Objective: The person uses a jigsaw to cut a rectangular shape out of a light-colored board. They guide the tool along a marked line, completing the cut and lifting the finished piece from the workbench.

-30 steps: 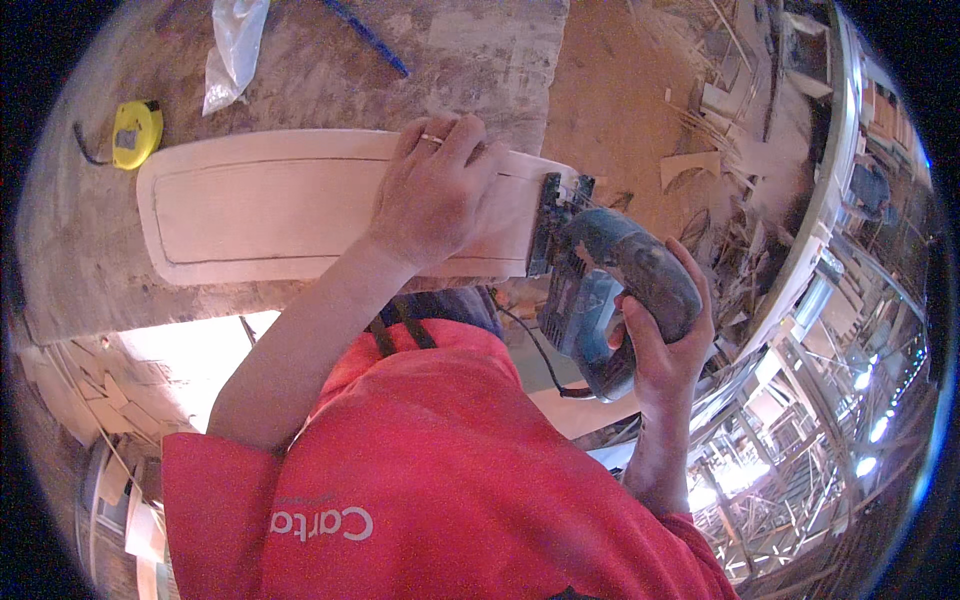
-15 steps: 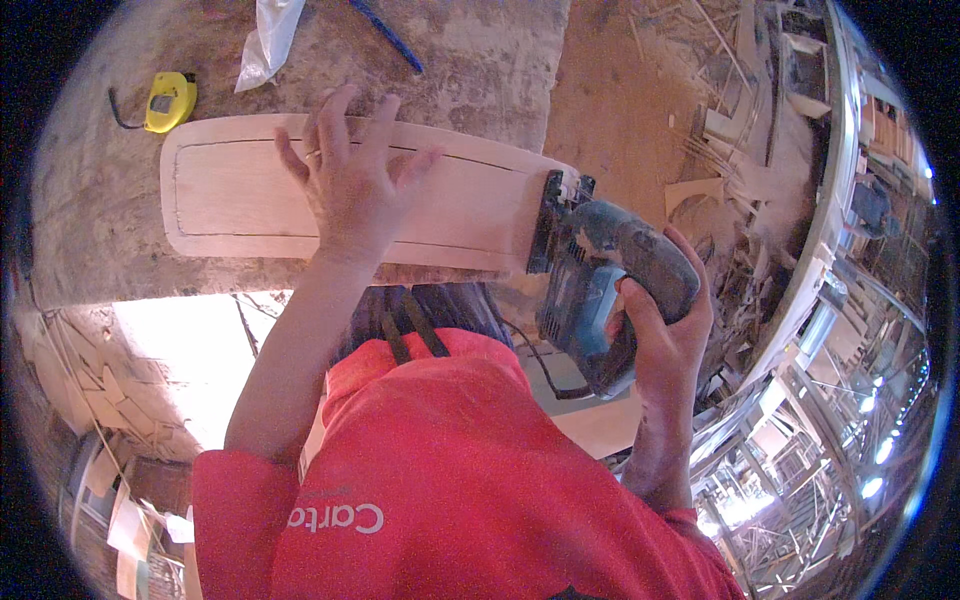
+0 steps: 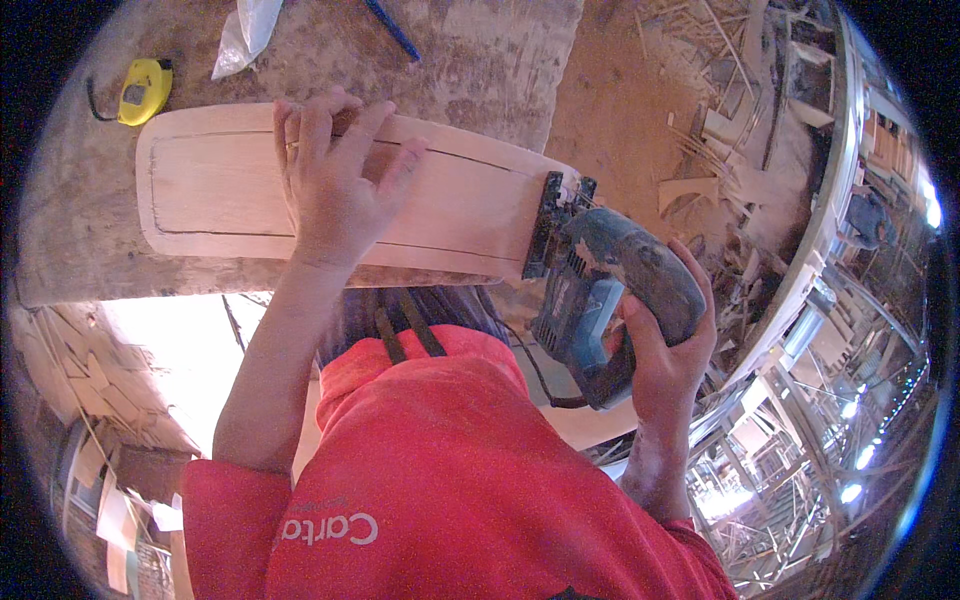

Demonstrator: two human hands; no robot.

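Note:
A long pale wooden board with rounded corners and a dark line drawn inside its rim lies on the worktable. My left hand rests on its middle, fingers stretched toward the far edge and thumb held apart. At the right end of the board, a blue and black jigsaw stands with its base plate against the wood. My right hand is wrapped round the jigsaw's handle, with the thumb on the near side. The blade is hidden from view.
The stained worktable bears a yellow tape measure, a crumpled white plastic bag and a blue pen. Wood offcuts litter the floor to the right. A dark cord hangs below the jigsaw.
My left hand's fingers have come closer together on the board. The board, tape measure and bag appear slightly further left in the picture. My right hand keeps its grip on the jigsaw.

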